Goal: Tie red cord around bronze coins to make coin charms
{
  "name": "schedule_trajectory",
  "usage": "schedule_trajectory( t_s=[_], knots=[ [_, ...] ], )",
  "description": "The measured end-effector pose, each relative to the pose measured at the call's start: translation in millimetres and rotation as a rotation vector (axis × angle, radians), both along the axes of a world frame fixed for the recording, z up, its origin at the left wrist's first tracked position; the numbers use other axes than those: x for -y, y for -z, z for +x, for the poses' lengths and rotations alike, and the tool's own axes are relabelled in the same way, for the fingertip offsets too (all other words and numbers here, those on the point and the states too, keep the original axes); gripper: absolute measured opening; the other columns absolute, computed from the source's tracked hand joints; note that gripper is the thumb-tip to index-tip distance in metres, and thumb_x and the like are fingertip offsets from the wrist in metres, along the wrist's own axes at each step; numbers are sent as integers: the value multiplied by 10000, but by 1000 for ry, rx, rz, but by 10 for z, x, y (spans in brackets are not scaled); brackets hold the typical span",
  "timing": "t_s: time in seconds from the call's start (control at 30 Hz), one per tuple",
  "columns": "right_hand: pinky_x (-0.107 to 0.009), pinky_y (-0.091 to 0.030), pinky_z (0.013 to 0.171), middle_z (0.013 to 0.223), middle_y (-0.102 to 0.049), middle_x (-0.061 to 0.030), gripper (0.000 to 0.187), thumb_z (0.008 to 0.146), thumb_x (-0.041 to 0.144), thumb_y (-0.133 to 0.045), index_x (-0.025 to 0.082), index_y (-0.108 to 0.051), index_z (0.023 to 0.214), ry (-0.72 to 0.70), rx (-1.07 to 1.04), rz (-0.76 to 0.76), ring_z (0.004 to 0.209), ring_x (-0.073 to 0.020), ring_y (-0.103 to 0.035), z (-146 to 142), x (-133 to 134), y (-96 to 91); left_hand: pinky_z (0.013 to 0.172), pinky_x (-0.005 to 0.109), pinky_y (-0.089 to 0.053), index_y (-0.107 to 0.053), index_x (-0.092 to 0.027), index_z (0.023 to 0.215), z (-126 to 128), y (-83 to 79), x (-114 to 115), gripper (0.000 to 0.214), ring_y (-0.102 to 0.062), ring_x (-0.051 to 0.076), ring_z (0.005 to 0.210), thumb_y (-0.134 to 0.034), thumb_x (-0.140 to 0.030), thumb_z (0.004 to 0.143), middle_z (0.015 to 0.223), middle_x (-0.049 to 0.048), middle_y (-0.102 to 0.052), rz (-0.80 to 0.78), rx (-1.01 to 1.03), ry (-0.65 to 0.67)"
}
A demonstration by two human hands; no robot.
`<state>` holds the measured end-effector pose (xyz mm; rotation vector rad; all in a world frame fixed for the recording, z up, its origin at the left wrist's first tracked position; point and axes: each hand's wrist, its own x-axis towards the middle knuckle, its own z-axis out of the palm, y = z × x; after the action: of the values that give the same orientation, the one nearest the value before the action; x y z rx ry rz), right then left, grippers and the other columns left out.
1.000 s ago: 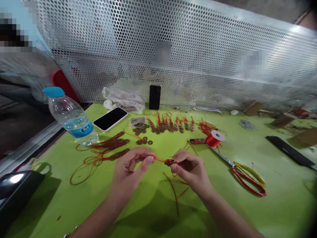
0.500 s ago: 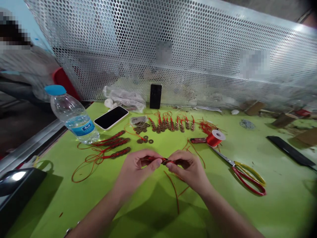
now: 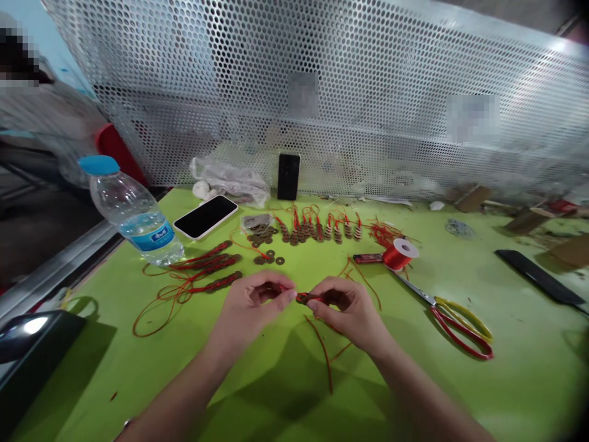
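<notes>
Between my two hands a short string of coins (image 3: 304, 298) is stretched, brown discs bound with red cord. The fingers of my left hand (image 3: 258, 305) are closed on the red cord at its left end. My right hand (image 3: 346, 305) pinches the coins at the other end, hiding part of them. Beyond my hands lie loose coins (image 3: 262, 235) with a small plastic bag and a row of finished-looking coin strings (image 3: 304, 232) with red loops. More corded coin strings (image 3: 216, 264) with long red tails rest left of my left hand.
A water bottle (image 3: 145, 221) and a white-edged phone (image 3: 206, 217) stand and lie at left. To the right are a spool of red cord (image 3: 399, 255) and scissors (image 3: 455, 319) with red and yellow handles. A perforated metal screen (image 3: 368, 80) closes off the back.
My left fingers have shifted slightly left along the piece, so more of the coins shows between my hands. My right hand keeps its pinch.
</notes>
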<state>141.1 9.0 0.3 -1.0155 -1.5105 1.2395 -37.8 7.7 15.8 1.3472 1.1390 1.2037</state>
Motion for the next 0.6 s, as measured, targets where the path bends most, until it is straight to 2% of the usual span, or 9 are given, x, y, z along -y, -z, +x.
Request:
schedule_trajectory(
  t_s=[0.2,0.37,0.47,0.6],
  knots=[
    [-202,-483,518,634,-655,-9,147,675,284,-730,166,-648,705,-18,-18,-55,536,-98,-577,13,-16,-12,614,229,-508,-665,-187,761,-39,-11,11,74,-621,139,667,-686,-234,709,725,11,-669,100,-57,-32],
    [-187,-456,477,569,-612,24,221,569,273,-804,159,-643,670,-38,-104,-165,486,-78,-538,38,-41,-47,688,236,-480,-701,-232,888,-66,-94,53,141,-610,134,731,-662,-197,757,800,11,-641,339,-368,50],
    [-186,-450,466,552,-605,28,225,559,271,-809,159,-641,659,-63,-129,-209,473,-77,-537,39,-49,-55,650,228,-466,-705,-236,875,-84,-119,48,120,-601,128,702,-650,-198,776,786,8,-643,413,-474,91],
    [-187,-444,466,543,-603,28,213,586,271,-794,161,-636,675,-75,-113,-213,474,-80,-541,39,-46,-39,626,227,-458,-691,-214,783,-91,-118,34,65,-590,127,669,-637,-180,780,741,3,-639,427,-489,93]
  ],
)
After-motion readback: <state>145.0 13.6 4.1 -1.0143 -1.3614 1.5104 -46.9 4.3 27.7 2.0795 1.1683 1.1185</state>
